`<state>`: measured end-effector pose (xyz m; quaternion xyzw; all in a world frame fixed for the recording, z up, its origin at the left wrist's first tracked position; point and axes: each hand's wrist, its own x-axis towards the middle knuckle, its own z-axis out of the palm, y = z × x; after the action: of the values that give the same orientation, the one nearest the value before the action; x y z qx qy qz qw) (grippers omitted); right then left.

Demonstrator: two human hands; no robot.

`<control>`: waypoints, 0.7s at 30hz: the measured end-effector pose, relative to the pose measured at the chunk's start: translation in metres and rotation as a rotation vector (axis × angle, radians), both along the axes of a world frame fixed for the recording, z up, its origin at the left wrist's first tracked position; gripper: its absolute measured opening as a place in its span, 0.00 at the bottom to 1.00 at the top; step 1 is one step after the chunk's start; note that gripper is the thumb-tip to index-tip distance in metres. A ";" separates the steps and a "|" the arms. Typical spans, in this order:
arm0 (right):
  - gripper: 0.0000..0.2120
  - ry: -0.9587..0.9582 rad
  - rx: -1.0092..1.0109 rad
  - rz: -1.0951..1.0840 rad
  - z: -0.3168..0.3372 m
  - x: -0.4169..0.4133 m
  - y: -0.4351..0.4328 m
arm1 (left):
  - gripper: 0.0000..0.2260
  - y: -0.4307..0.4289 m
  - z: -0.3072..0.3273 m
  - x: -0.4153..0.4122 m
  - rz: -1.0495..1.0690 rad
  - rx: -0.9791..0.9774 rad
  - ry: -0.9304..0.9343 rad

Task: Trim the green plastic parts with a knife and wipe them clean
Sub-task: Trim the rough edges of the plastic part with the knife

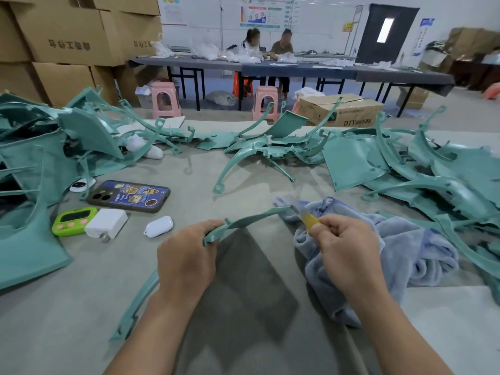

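Note:
My left hand (186, 258) grips a long curved green plastic strip (251, 219) near its middle; the strip runs up to the right and also down past my left wrist. My right hand (349, 250) pinches a yellow-handled knife (311, 219), whose blade is blurred and lies against the upper end of the strip. A blue cloth (405, 247) lies bunched on the table under and beside my right hand. Piles of green plastic parts lie at the left (29, 169), in the middle (270, 150) and at the right (433, 171).
On the grey table (189, 171) lie a phone (130, 195), a green timer (74, 221), a white charger (107, 222) and a white earbud case (158, 226). A dark mat (243, 280) lies between my arms. Cardboard boxes (70, 31), pink stools and two seated people stand beyond.

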<state>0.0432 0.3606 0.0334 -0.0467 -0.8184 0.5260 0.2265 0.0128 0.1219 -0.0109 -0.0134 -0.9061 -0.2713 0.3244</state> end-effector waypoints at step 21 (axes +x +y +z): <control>0.10 0.015 -0.149 0.217 0.004 0.003 -0.006 | 0.07 -0.003 0.005 0.004 -0.072 -0.007 -0.068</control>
<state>0.0466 0.3542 0.0372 0.0294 -0.7756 0.6071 0.1701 0.0164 0.1189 -0.0057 -0.0378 -0.9166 -0.2798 0.2832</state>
